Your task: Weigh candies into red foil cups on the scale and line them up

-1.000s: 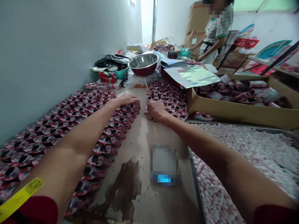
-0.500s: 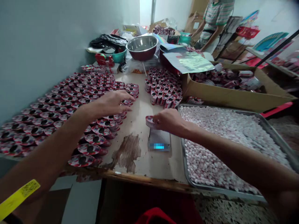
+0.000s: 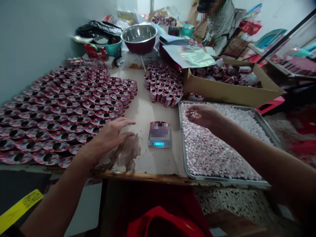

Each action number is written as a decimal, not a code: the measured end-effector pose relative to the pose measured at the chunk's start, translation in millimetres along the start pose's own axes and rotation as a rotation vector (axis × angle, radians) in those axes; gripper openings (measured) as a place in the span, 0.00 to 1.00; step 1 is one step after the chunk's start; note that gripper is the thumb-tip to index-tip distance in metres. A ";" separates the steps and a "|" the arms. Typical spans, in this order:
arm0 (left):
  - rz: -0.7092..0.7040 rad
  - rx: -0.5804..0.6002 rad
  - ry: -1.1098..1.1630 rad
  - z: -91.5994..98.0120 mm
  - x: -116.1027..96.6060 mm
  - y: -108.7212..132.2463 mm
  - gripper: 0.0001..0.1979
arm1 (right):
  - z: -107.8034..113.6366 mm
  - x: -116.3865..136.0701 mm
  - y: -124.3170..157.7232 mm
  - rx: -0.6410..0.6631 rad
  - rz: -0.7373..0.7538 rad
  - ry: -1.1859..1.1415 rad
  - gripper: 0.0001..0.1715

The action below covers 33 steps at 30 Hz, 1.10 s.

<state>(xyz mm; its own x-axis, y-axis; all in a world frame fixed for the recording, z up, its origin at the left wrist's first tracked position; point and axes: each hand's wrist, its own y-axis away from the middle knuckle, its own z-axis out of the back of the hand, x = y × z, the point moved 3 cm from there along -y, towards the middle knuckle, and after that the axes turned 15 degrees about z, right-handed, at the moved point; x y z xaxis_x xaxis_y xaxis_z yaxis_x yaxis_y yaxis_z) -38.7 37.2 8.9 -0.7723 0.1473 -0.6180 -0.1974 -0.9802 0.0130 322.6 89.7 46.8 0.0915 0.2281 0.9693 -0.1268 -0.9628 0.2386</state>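
Observation:
My left hand (image 3: 112,133) hovers open, fingers stretched flat, over the table beside the rows of red round tins (image 3: 61,108) at the left. My right hand (image 3: 201,113) is raised over the metal tray (image 3: 222,177) of small pink and white candies (image 3: 212,148), its fingers curled around a few of those candies. A small scale (image 3: 159,134) sits on the table between my hands, with something red and white on top, blurred. A cluster of upright red tins (image 3: 164,87) stands behind it.
A cardboard box (image 3: 229,90) of red packets lies behind the tray. A steel bowl (image 3: 139,34), a teal basin and black bags crowd the table's far end. Another person (image 3: 219,19) works at the back right. A grey wall runs along the left.
My right hand left the upright tins with one, came back over the scale, and has moved over the candy tray. My left hand drew back from the tin rows toward the table's near edge.

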 end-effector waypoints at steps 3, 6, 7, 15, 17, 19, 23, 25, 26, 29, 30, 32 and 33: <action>0.024 -0.018 0.002 -2.1 0.1 -3.6 0.23 | 6.2 -14.6 -0.3 -0.049 -0.196 -0.102 0.23; 0.006 -0.013 0.024 -8.0 -7.3 -11.1 0.24 | -1.9 -20.7 3.1 -0.002 -0.221 -0.111 0.22; -0.001 -0.010 0.034 -10.6 -10.0 -13.9 0.24 | -6.0 -20.5 3.8 0.031 -0.227 -0.101 0.19; 0.048 0.021 0.146 -36.3 -14.4 -25.7 0.28 | -26.6 -5.2 1.5 0.487 -0.062 0.232 0.11; 0.049 0.043 0.173 -41.9 -15.8 -26.1 0.29 | -28.4 -3.3 1.2 0.518 -0.053 0.238 0.09; 0.047 0.067 0.192 -46.2 -18.6 -26.4 0.29 | -29.1 -2.2 0.4 0.496 -0.075 0.218 0.08; 0.061 0.116 0.256 -50.7 -24.5 -27.2 0.31 | -31.4 -1.3 -0.9 0.545 -0.034 0.253 0.07; 0.071 0.134 0.298 -52.2 -25.7 -28.3 0.31 | -33.7 -1.0 -0.7 0.612 0.049 0.311 0.08; 0.075 0.139 0.315 -53.2 -25.6 -29.1 0.31 | -35.1 -1.0 -0.4 0.640 0.092 0.344 0.09; 0.076 0.139 0.342 -58.1 -22.3 -32.8 0.30 | -41.6 -0.3 0.2 0.695 0.208 0.445 0.11; 0.073 0.139 0.346 -60.2 -20.7 -34.2 0.30 | -44.7 0.1 0.5 0.713 0.242 0.474 0.10; 0.055 0.136 0.360 -64.0 -18.0 -36.4 0.30 | -52.3 0.6 1.1 0.755 0.303 0.519 0.09; 0.046 0.135 0.364 -65.3 -17.2 -37.2 0.29 | -56.5 0.3 1.4 0.777 0.325 0.536 0.08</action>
<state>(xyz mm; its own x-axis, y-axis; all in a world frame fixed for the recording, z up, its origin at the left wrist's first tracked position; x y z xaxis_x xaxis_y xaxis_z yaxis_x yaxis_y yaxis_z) 21.4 62.5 -32.3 -0.5225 0.0239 -0.8523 -0.2640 -0.9550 0.1351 266.6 96.6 50.7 -0.3149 -0.2124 0.9250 0.6323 -0.7738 0.0376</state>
